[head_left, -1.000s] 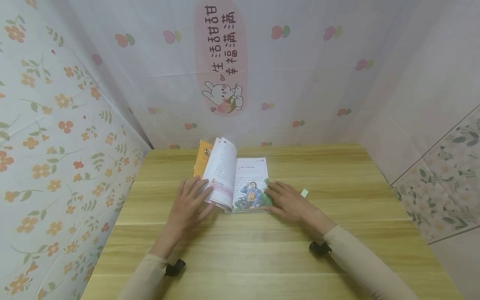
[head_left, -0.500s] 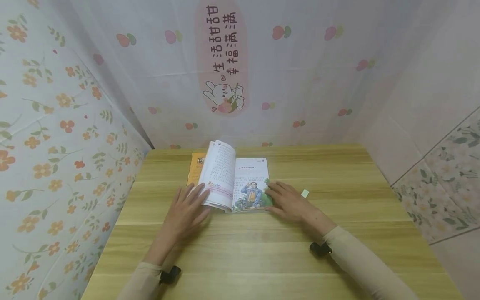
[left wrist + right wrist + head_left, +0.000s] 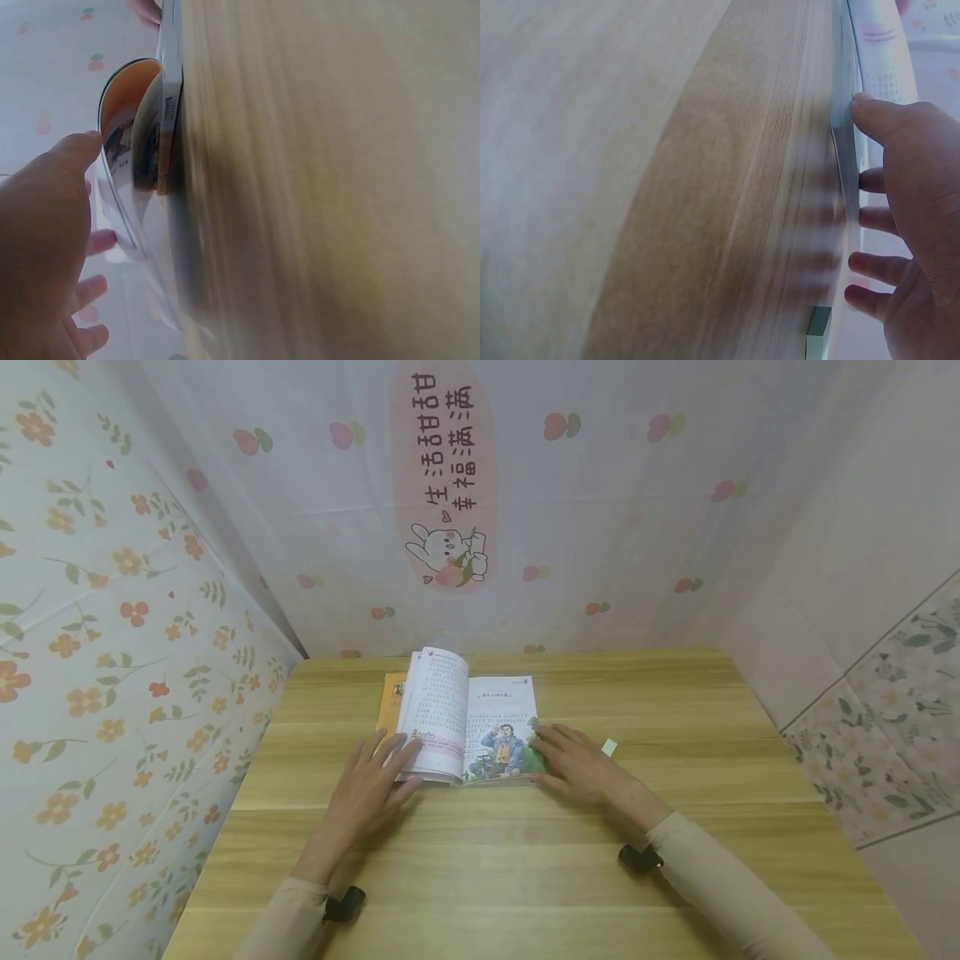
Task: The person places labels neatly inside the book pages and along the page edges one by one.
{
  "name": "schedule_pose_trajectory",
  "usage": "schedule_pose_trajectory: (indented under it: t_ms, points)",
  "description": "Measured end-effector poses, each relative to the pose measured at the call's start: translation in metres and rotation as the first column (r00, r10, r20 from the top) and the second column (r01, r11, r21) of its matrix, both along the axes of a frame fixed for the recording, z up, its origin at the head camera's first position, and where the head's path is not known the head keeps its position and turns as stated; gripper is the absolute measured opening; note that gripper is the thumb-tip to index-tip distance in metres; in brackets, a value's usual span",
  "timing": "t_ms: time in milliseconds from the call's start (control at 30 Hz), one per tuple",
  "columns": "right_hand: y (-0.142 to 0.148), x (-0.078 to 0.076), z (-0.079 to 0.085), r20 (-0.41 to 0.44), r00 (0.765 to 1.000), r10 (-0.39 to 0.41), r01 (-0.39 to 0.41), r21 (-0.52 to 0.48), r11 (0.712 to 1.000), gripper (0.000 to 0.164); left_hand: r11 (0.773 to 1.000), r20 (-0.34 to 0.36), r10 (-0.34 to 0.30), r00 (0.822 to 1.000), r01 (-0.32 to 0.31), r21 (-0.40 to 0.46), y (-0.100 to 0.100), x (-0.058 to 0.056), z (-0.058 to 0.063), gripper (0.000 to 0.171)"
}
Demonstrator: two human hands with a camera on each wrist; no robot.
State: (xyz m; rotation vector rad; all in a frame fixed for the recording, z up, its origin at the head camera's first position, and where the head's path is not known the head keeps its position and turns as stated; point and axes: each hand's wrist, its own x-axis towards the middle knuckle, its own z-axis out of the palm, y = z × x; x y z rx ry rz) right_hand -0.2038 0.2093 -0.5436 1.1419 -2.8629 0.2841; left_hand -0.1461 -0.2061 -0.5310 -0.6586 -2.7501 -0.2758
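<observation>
An open book [image 3: 501, 693] lies on the wooden table, its right page showing printed text and a drawing of a figure in a blue coat. The left pages [image 3: 438, 693] arch up above an orange-yellow page or cover [image 3: 391, 697]. My left hand [image 3: 363, 789] rests on the lower left of the raised pages, fingers extended; in the left wrist view the thumb [image 3: 75, 150] touches the curved sheet's edge. My right hand [image 3: 581, 766] lies along the right page's outer edge with fingers spread, its thumb [image 3: 874, 112] on the book's near edge in the right wrist view.
A small pale green block [image 3: 609, 747] sits on the table [image 3: 495, 877] just beyond the right hand. Printed cloth [image 3: 622, 527] hangs behind the table, and floral cloth [image 3: 135, 635] on the left. Each wrist carries a black camera.
The left pages have come down leftward and lie lower over the orange-yellow sheet. My left hand has shifted slightly left with them. The right hand stays in place.
</observation>
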Motion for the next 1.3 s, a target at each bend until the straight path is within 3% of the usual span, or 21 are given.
schedule_pose_trajectory:
  t_ms: [267,467,700,967,1300]
  points:
    - [0.001,0.000,0.000,-0.003,1.000,0.002,-0.002,-0.004,1.000,0.067,1.000,0.043,0.007,0.999,-0.007,-0.009,0.012,-0.014,0.004,0.060]
    - [0.001,0.000,-0.002,-0.002,1.000,0.004,-0.004,-0.005,1.000,0.068,1.000,0.104,0.019,0.994,-0.016,-0.027,0.023,-0.026,0.007,0.066]
    - [0.001,0.000,-0.002,-0.005,1.000,0.001,-0.001,-0.001,1.000,0.067,0.999,0.156,-0.051,0.986,0.053,-0.010,0.032,-0.041,0.010,0.075]
    - [0.001,0.000,-0.001,0.006,1.000,-0.002,0.003,-0.004,1.000,0.067,0.988,0.168,-0.137,0.976,0.146,-0.042,0.041,-0.056,0.020,0.068]
    - [0.002,0.000,-0.002,-0.026,1.000,0.011,-0.012,-0.020,1.000,0.065,0.984,0.286,-0.092,0.954,0.131,-0.123,0.053,-0.069,0.032,0.075]
